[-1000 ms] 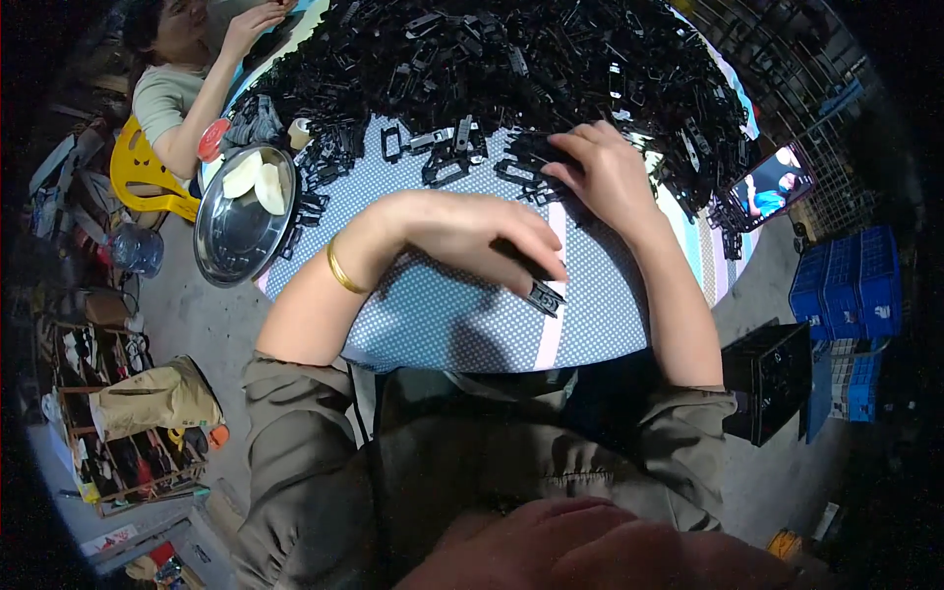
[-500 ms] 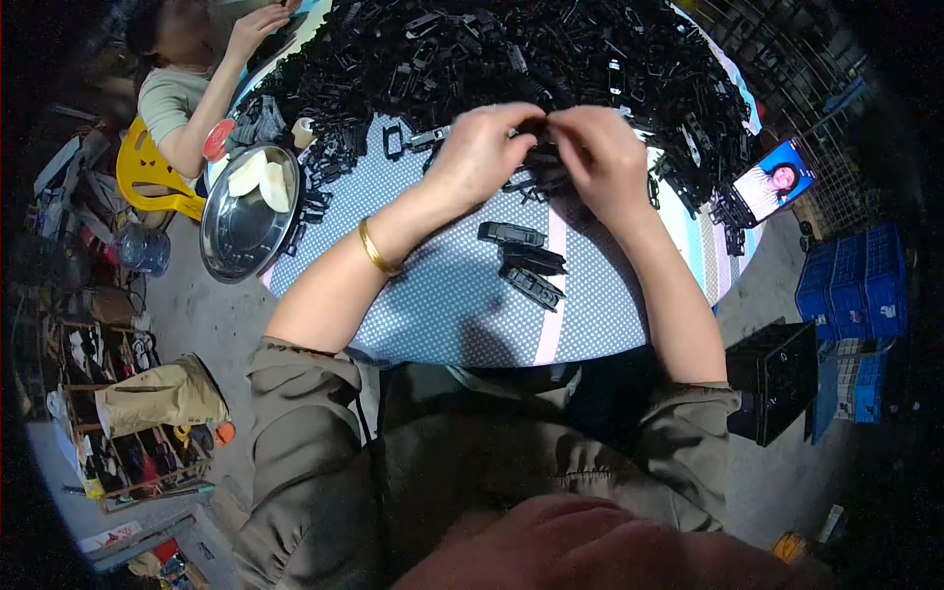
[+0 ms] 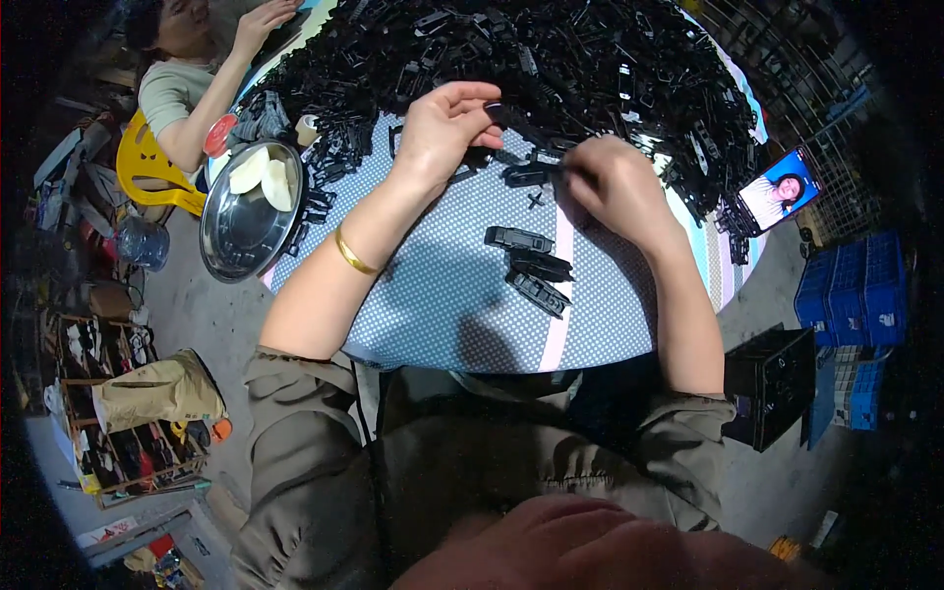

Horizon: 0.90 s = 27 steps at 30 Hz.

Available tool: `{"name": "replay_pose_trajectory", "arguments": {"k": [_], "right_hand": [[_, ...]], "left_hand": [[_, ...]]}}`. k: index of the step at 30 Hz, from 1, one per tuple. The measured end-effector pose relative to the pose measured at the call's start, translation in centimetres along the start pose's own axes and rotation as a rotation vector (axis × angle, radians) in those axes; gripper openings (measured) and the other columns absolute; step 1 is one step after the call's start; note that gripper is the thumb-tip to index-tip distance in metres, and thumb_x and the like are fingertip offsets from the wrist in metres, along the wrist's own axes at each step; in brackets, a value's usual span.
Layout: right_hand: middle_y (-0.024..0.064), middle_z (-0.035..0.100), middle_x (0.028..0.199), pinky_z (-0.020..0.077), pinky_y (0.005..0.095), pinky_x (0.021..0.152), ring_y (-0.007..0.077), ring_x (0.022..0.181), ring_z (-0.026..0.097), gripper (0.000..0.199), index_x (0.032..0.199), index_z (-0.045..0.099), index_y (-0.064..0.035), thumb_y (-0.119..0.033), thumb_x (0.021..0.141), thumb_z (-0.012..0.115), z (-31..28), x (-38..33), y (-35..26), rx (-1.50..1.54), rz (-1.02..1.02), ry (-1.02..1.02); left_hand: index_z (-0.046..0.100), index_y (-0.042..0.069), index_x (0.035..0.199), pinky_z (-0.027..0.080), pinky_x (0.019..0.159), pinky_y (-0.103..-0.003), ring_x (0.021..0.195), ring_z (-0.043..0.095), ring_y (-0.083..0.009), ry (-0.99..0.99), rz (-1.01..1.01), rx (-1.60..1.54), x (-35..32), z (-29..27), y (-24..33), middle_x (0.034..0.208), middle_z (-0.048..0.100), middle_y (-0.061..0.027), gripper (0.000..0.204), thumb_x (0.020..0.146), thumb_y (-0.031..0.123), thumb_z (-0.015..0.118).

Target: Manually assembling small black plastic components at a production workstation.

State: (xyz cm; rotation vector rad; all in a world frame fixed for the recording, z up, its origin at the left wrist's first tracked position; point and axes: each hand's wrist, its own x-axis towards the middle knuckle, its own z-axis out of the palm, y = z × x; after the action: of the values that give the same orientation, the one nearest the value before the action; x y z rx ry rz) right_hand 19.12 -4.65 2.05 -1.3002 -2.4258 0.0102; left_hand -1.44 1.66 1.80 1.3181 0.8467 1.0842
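My left hand [image 3: 433, 143] is raised near the edge of a heap of black plastic parts [image 3: 462, 59]. Its thumb and fingers pinch a black plastic part [image 3: 503, 114], partly lost against the dark heap. To the right, my right hand [image 3: 621, 187] is curled, its fingertips at the end of another black plastic part [image 3: 529, 175]. What those fingertips hold is hidden. Just below that part lies a small black cross-shaped piece [image 3: 535, 201] on the patterned tablecloth [image 3: 423, 285]. Nearer to me rest an elongated black housing [image 3: 518, 239] and two more below it [image 3: 539, 293].
A metal bowl [image 3: 228, 241] with pale wedges stands at the table's left, beside a red lid [image 3: 220, 136]. A lit phone [image 3: 780, 192] leans at the right edge. Another person [image 3: 177, 108] sits at the far left. Blue crates [image 3: 851, 285] and a black crate [image 3: 772, 388] stand on the floor.
My hands were close together and have separated. The left has risen slightly leftward with a black part; the right has moved down and right. The cross-shaped piece now shows on the cloth.
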Motion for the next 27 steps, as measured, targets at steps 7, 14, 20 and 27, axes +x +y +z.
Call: {"name": "replay_pose_trajectory", "arguments": {"k": [7,14,20,27], "right_hand": [[0.0094,0.062,0.071,0.0484,0.0252,0.055,0.016,0.059,0.061,0.012,0.085,0.06,-0.0011,-0.008,0.076,0.064,0.4,0.3,-0.6,0.132,0.279,0.588],[0.0099,0.063,0.082,0.0466,0.0301,0.062,0.0237,0.071,0.059,0.012,0.078,0.06,-0.0001,-0.003,0.068,0.067,0.3,0.7,-2.3,0.25,-0.103,0.509],[0.0108,0.063,0.087,0.0492,0.0288,0.062,0.0215,0.073,0.061,0.012,0.083,0.061,0.0001,0.002,0.071,0.063,1.2,0.6,-1.5,0.182,-0.056,0.582],[0.009,0.062,0.091,0.0473,0.0318,0.072,0.0243,0.081,0.057,0.029,0.092,0.064,-0.0062,0.006,0.067,0.059,0.9,0.8,-3.8,0.31,-0.217,0.26]], "left_hand": [[0.054,-0.003,0.101,0.053,0.069,-0.024,0.075,0.062,-0.0157,-0.224,-0.098,-0.226,-0.9,1.9,-1.7,0.09,0.06,-0.0094,0.018,0.083,-0.002,0.051],[0.049,-0.003,0.104,0.053,0.071,-0.024,0.078,0.062,-0.0157,-0.225,-0.141,-0.379,-1.3,1.8,-2.3,0.092,0.06,-0.0096,0.018,0.085,-0.001,0.048],[0.049,-0.001,0.103,0.054,0.07,-0.024,0.079,0.062,-0.0161,-0.143,-0.154,-0.385,-1.1,2.0,-2.1,0.091,0.058,-0.0101,0.018,0.085,0.0,0.049],[0.053,0.0,0.101,0.048,0.052,-0.02,0.06,0.057,-0.01,-0.073,-0.061,-0.124,0.3,-0.3,-0.7,0.073,0.057,-0.0046,0.018,0.084,0.0,0.05]]}}
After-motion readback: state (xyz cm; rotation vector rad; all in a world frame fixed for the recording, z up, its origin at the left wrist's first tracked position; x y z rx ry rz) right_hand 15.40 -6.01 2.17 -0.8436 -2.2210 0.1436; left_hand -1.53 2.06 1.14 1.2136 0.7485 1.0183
